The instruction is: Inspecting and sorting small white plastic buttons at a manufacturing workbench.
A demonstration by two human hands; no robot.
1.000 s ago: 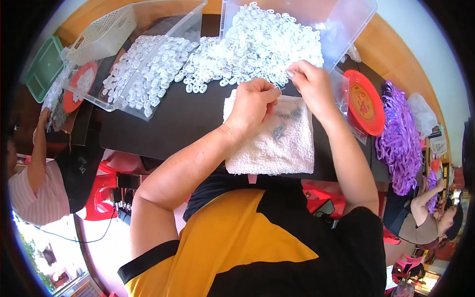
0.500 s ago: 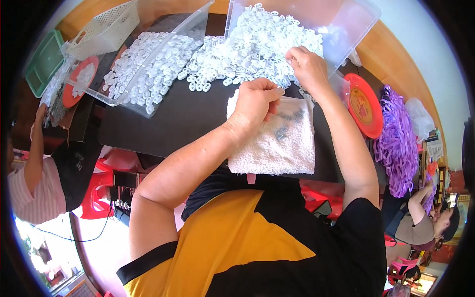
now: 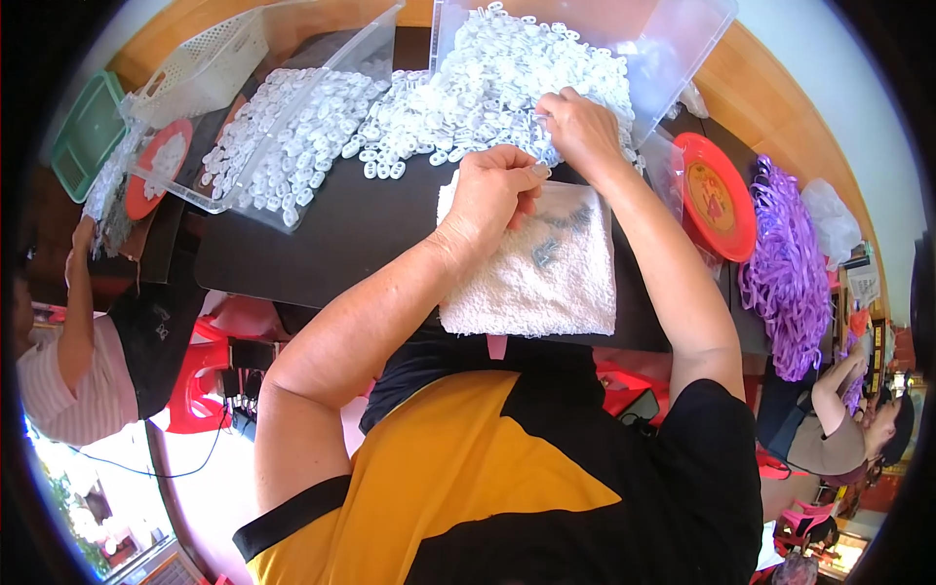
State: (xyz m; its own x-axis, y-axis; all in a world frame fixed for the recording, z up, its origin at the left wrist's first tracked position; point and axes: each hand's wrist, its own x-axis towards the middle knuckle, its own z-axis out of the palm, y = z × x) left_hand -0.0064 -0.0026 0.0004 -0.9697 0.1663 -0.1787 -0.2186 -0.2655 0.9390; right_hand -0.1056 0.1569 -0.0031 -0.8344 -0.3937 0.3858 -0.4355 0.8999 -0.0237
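At the near edge of the table (image 3: 322, 244), a pale terry towel (image 3: 546, 307) lies directly before the person; its soft nap probably keeps the small grey-blue pieces (image 3: 544, 254) on it from sliding. Above its far left part is the left hand (image 3: 487, 190), with thumb and forefinger brought close together; whether they grip something tiny, I cannot tell. Farther and to the right, the right hand (image 3: 585, 135) reaches to the near right side of the heap of white plastic oval pieces (image 3: 517, 73), its fingers curled inward; their tips are too unclear to tell what they hold. The heap spreads out of a clear plastic bin (image 3: 678, 73), which lies open toward the person, perhaps so that the pieces stay within easy reach. These pieces are glossy, rounded and flat, and many show two holes, like a buckle.
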